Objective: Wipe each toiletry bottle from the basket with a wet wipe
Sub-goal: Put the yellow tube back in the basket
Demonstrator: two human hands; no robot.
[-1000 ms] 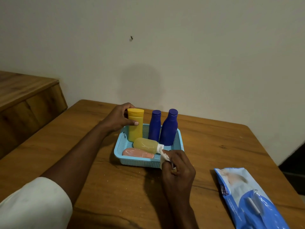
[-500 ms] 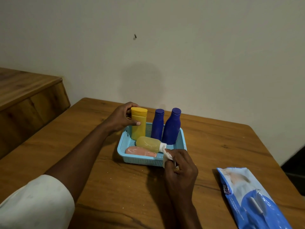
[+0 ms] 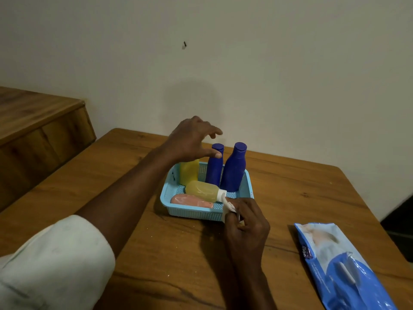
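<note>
The left hand [image 3: 192, 139] hangs above the far left corner of the basket [image 3: 196, 212], fingers spread and loosely bent, holding nothing; its thumb lies close to the cap of the smaller blue bottle [image 3: 215, 166], though whether it touches I cannot tell. The right hand [image 3: 245, 222] sits at the basket's near right corner, fingers curled around a crumpled white wet wipe [image 3: 230, 205], which it pinches right beside the white cap of the clear yellowish bottle [image 3: 204, 191].

The basket is light blue plastic mesh and stands on the wooden tabletop [image 3: 156, 253], toward the wall. Inside it, the yellow bottle [image 3: 189, 172] stands upright in the far left corner, its top hidden behind the left hand. To its right stands the smaller blue bottle, and just beside that the taller blue bottle [image 3: 234, 171], both upright along the back. In front of them the clear yellowish bottle lies on its side, cap pointing right. Nearest the front wall lies a pinkish tube [image 3: 192, 201], also on its side.

On the tabletop well to the right, near the front edge, a blue and white pack of wipes [image 3: 339, 267] lies flat. A white sleeve [image 3: 55, 262] covers the left upper arm. A wooden cabinet [image 3: 40, 130] stands off to the left against the wall.
</note>
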